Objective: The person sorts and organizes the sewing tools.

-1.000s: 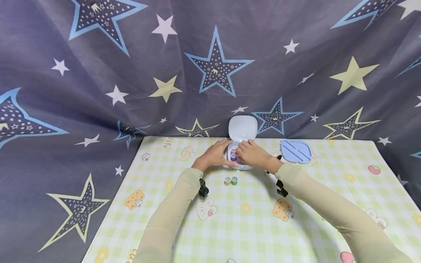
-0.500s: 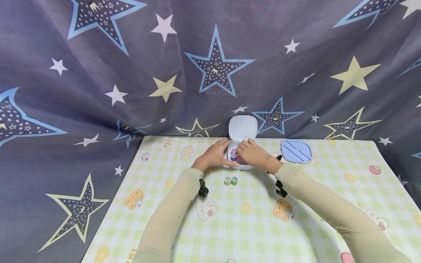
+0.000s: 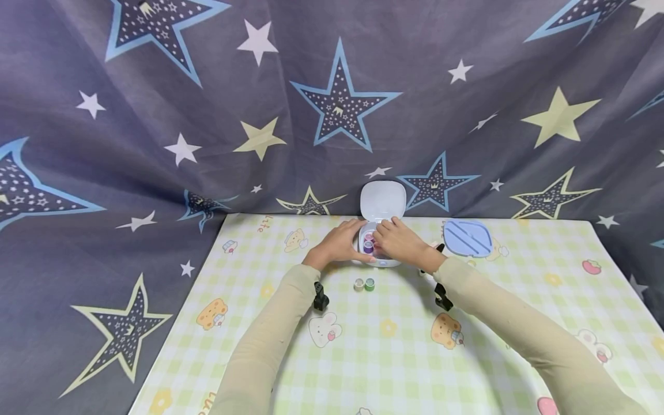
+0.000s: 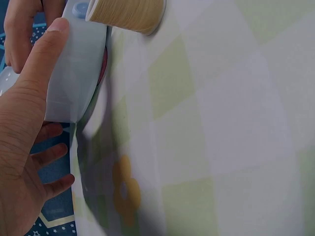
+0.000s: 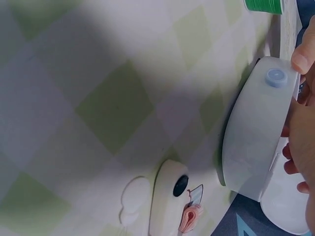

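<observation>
A small white box (image 3: pixel 386 263) with its lid (image 3: pixel 383 200) raised sits near the table's back edge. Inside it, a purple spool (image 3: pixel 368 247) and a pink one show between the hands. My left hand (image 3: pixel 340 243) grips the box at its left side, thumb (image 4: pixel 47 51) along the front rim near a blue button (image 4: pixel 80 10). My right hand (image 3: pixel 400 242) reaches in from the right with curled fingers; the box wall and hand hide whatever is under the fingertips. In front stand a tan thread spool (image 3: pixel 359 285) and a green thread spool (image 3: pixel 370 284), side by side.
A light-blue tray (image 3: pixel 467 238) with diagonal ridges lies to the right of the box. A small white piece with a black oval (image 5: pixel 167 196) lies under the right wrist. A checked cloth (image 3: pixel 389 363) covers the table, and a star-patterned curtain (image 3: pixel 311 173) hangs behind it.
</observation>
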{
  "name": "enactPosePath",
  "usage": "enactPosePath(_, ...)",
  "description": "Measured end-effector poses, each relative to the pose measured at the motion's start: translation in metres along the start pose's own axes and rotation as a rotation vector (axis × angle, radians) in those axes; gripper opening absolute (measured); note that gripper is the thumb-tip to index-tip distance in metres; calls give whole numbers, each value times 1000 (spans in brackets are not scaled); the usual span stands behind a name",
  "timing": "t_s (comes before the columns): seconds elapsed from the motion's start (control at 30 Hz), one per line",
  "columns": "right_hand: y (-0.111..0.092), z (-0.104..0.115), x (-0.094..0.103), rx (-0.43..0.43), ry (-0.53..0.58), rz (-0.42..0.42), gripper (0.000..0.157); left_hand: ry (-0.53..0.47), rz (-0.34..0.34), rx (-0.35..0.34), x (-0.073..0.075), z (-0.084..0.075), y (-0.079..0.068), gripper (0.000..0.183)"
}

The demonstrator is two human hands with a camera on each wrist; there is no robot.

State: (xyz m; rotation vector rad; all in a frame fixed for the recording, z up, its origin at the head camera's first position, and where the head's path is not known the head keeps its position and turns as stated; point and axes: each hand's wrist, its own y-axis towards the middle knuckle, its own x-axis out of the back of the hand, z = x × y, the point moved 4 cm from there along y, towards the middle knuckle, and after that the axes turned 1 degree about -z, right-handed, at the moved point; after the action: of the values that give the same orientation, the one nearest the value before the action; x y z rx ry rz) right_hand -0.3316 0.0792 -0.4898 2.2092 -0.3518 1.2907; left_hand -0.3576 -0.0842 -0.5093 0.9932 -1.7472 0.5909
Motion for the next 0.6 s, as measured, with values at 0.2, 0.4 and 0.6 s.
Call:
enactPosePath(0.2,1,0,0,2,-2,11,44,2,1,4,0,2,0,111)
enactPosePath(0.4,1,0,2,-2,-3,6,45,4,-6,-2,0,1,0,110)
enactPosePath(0.6,0,0,2,-12,11,24,45,-1,-3,-4,0,0,1,110)
